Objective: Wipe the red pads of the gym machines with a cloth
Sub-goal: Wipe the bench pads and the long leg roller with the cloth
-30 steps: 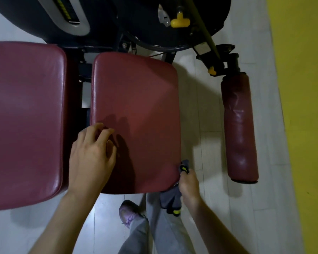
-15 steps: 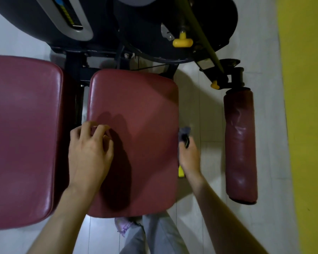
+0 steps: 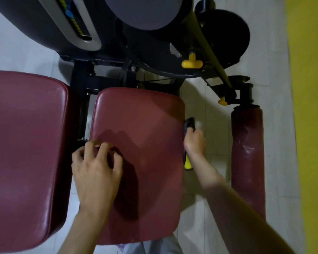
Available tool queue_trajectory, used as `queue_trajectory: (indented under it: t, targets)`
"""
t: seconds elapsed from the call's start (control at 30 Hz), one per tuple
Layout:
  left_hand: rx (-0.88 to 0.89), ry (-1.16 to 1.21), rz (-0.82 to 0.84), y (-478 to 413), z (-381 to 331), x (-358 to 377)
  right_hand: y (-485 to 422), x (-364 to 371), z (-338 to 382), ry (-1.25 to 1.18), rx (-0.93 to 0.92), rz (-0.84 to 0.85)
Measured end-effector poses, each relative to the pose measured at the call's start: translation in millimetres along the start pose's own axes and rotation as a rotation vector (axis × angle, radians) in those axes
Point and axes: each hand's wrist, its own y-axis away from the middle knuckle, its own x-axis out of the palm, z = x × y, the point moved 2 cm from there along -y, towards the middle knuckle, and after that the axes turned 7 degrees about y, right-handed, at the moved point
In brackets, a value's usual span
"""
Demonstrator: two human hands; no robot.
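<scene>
I see my right hand closed around the dark cloth, pressing it against the right edge of the middle red pad. My left hand rests on that pad's left side, fingers curled, holding nothing.

Most of the cloth is hidden inside the right hand and behind the right side of the seat pad, and it is blurred. The big pad left of the seat pad is cut off by the picture's edge.
</scene>
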Motion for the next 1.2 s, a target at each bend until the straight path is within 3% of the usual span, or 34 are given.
queue_trajectory:
  t: [0.13, 0.23, 0.37, 0.43, 0.67, 0.77, 0.93, 1.1, 1.2]
  targets:
    - [-0.010, -0.012, 0.026, 2, 4, 3, -26, -2, 25, -0.085, -0.088, -0.037]
    - [-0.005, 0.003, 0.026, 2, 2, 1, -11, 3, -11, -0.048, -0.131, -0.008]
    - [-0.058, 0.024, 0.047, -1, 2, 4, 31, 14, -70, 0.006, 0.007, 0.164]
    - [-0.088, 0.039, 0.057, -2, 0, 5, 41, 14, -74, -0.059, 0.080, 0.161]
    - [-0.101, 0.010, 0.121, -3, 0, 5, -36, 9, 19, -0.177, 0.005, -0.030]
    - [-0.107, 0.011, 0.137, -2, 1, 5, -62, 5, 62, -0.111, -0.153, -0.067]
    - [-0.109, 0.010, 0.135, -4, -2, 4, -61, 14, 120, 0.236, -0.463, -0.074]
    - [-0.097, -0.011, 0.140, -5, -5, 0, 0, 42, 161, 0.248, -0.911, -0.049]
    - [-0.102, -0.012, 0.155, -5, -3, -1, 9, 41, 171, 0.324, -0.996, -0.017]
